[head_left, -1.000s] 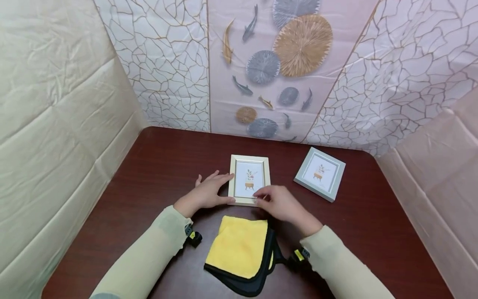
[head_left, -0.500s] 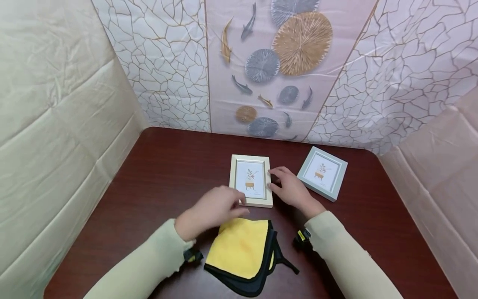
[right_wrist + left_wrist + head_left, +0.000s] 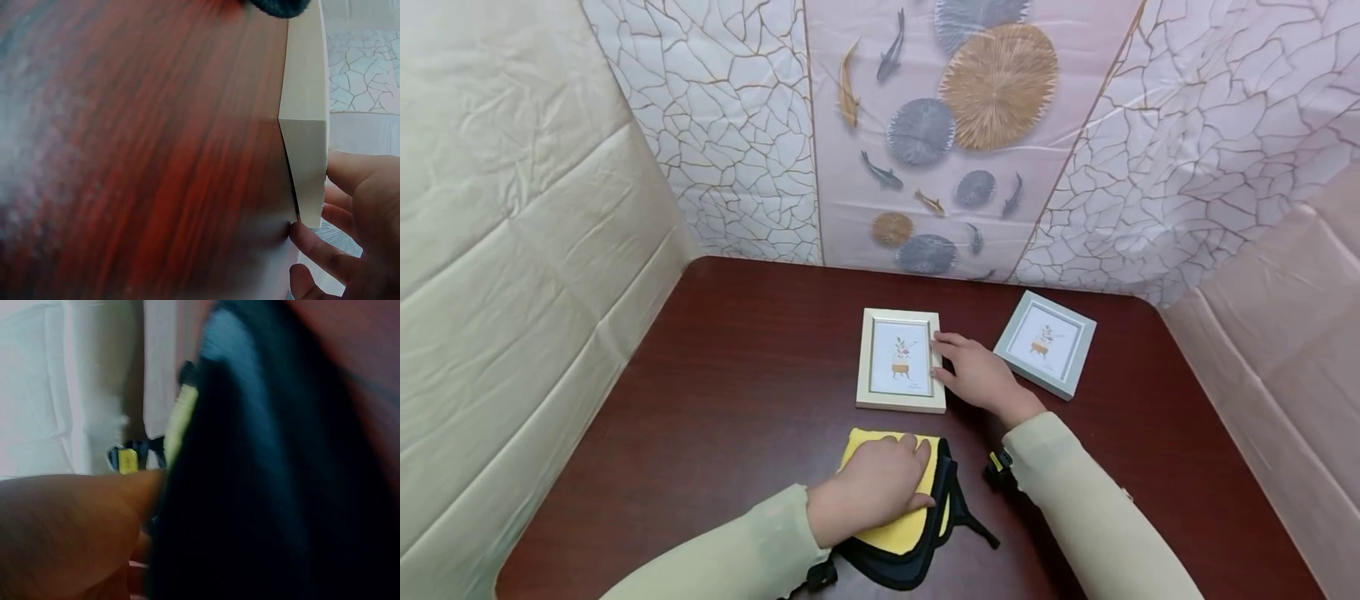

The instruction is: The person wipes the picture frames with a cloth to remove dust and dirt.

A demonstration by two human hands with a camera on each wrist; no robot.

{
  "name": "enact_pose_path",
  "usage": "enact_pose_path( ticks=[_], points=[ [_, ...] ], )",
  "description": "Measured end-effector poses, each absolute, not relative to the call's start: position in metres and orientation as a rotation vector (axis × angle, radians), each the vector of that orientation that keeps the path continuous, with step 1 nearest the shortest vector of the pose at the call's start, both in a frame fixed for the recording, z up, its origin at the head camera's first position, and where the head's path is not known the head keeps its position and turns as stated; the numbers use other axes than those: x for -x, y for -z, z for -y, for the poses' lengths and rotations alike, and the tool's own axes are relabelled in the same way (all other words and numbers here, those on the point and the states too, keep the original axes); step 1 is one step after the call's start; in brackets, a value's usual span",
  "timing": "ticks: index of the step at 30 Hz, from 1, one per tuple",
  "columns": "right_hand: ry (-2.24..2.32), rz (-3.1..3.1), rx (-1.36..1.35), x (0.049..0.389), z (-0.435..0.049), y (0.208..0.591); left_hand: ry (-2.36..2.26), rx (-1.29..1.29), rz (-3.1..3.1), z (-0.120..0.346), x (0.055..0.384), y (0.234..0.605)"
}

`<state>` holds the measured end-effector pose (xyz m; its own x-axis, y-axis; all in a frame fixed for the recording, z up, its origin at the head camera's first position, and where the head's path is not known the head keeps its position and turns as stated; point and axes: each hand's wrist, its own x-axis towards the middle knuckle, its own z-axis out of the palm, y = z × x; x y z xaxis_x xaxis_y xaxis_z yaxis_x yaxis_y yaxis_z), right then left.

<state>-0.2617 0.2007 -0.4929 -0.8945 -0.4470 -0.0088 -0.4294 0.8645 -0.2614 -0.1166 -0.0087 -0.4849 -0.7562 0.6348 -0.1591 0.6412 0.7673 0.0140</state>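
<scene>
In the head view a cream picture frame point(image 3: 901, 402), with a potted-plant print behind its pane, lies face up mid-table. My right hand point(image 3: 981, 379) rests at its right side, fingertips on the border. The right wrist view has the fingers point(image 3: 322, 253) along the frame's edge point(image 3: 304, 94), some low against the tabletop. Nearer me lies a folded yellow cloth point(image 3: 898, 533) with black trim and a dark underside. My left hand point(image 3: 880, 483) rests palm down over it, thumb spread toward its right edge. The dark side of the cloth fills much of the left wrist view.
A second picture frame point(image 3: 1078, 354), pale grey-green with a similar print, lies angled just beyond my right hand. A black strap point(image 3: 977, 527) trails from the cloth's right side. The dark red-brown table point(image 3: 715, 400) is bordered by fabric-covered walls point(image 3: 512, 250).
My left hand has left the cream frame's lower left and come down onto the cloth. My right hand has shifted from the frame's lower right corner up along its right side.
</scene>
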Motion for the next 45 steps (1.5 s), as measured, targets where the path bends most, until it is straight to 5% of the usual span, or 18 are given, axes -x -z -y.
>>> enact_pose_path(
  ticks=[32,45],
  points=[
    [0.298,-2.959,0.717,0.258,-0.204,0.49,-0.437,-0.997,-2.612,0.118,0.145,0.475],
    [0.287,-2.972,0.738,0.258,-0.203,0.49,-0.329,-1.007,-2.812,0.107,0.141,0.491]
  ],
)
